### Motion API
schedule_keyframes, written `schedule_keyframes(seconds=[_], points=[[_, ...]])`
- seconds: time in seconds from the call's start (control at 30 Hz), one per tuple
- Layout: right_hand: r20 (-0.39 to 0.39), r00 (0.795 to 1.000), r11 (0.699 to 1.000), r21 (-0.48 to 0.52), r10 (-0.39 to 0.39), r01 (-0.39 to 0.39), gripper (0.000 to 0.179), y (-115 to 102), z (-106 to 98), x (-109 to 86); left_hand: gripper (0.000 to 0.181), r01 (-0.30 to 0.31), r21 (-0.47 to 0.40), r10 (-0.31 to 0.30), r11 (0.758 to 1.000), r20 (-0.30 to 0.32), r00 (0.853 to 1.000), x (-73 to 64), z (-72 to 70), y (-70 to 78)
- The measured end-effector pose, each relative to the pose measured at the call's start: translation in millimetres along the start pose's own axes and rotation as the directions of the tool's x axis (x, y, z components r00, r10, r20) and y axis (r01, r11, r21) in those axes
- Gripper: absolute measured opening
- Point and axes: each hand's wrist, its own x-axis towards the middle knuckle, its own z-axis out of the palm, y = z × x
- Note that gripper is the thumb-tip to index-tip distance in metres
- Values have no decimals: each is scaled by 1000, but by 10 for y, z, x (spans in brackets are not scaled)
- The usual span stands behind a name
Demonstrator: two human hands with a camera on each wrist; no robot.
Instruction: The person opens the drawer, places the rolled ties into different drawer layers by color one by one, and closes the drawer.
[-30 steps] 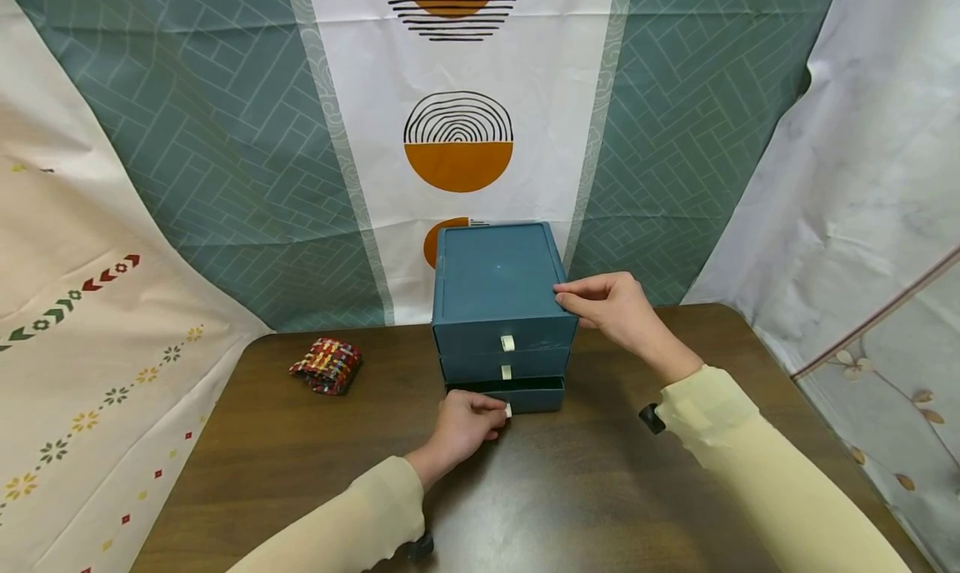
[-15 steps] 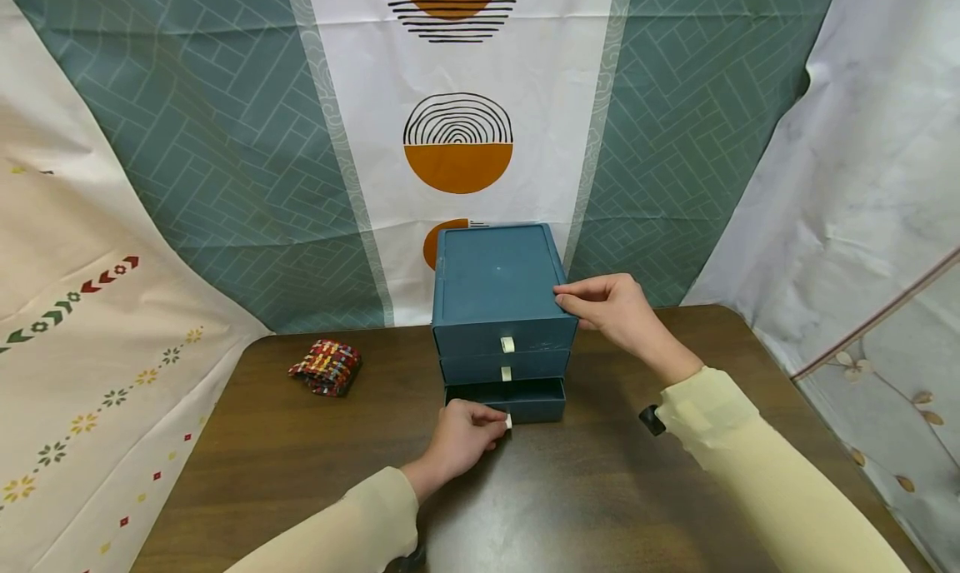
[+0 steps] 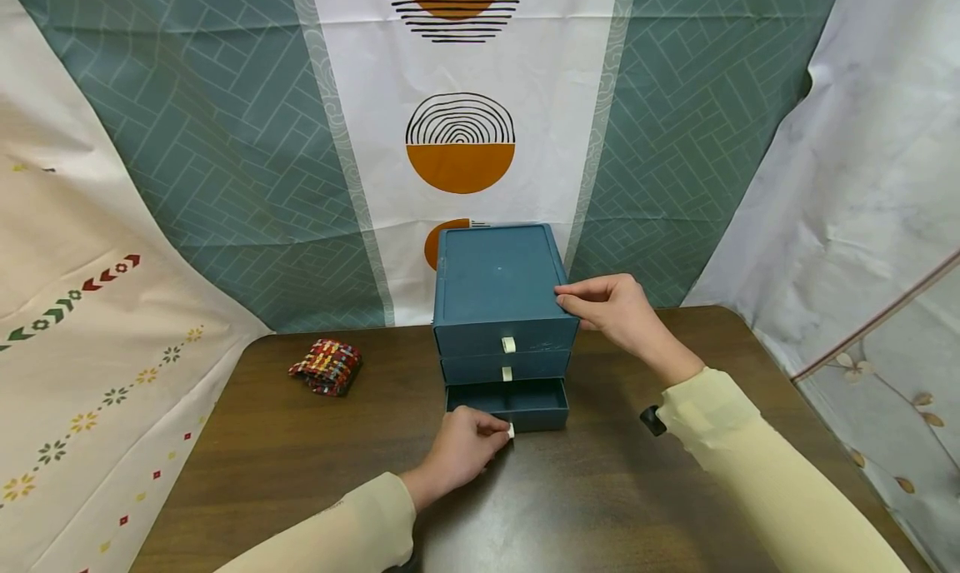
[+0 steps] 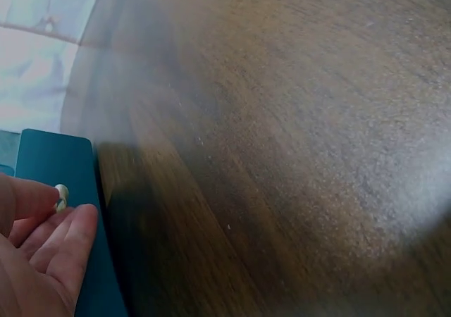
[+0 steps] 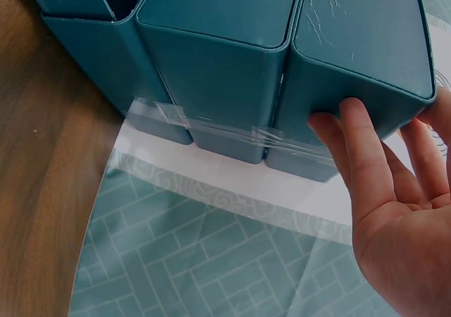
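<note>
A dark teal three-drawer box point(image 3: 497, 275) stands at the back of the table, with small whitish pulls on its drawers. Its bottom drawer point(image 3: 542, 421) sticks out toward me, and the inside that shows holds nothing. My left hand point(image 3: 459, 450) pinches that drawer's pull point(image 4: 62, 192) between thumb and fingers. At the box's upper right edge, my right hand point(image 3: 613, 308) grips the rim. The right wrist view shows its fingers point(image 5: 366, 144) pressed against the side of the top tier, while the others reach over the edge.
A folded, multicoloured woven cloth point(image 3: 328, 366) lies left of the box on the brown wooden table point(image 3: 315, 465). Patterned curtains point(image 3: 480, 65) hang close behind the box and along both sides. Clear tape point(image 5: 232, 130) runs across the tiers' side near the back.
The bottom drawer has slid farther out toward me, with my left hand moving along on its pull. My right hand stays at the box's upper edge.
</note>
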Motion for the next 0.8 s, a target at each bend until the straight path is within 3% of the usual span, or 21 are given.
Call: schedule_keyframes(seconds=[0.8], points=[[5,1000,1000,12,4,-4,35,-4,-4,2,17,2,17,-3,1000,90,996,-171,11,40]])
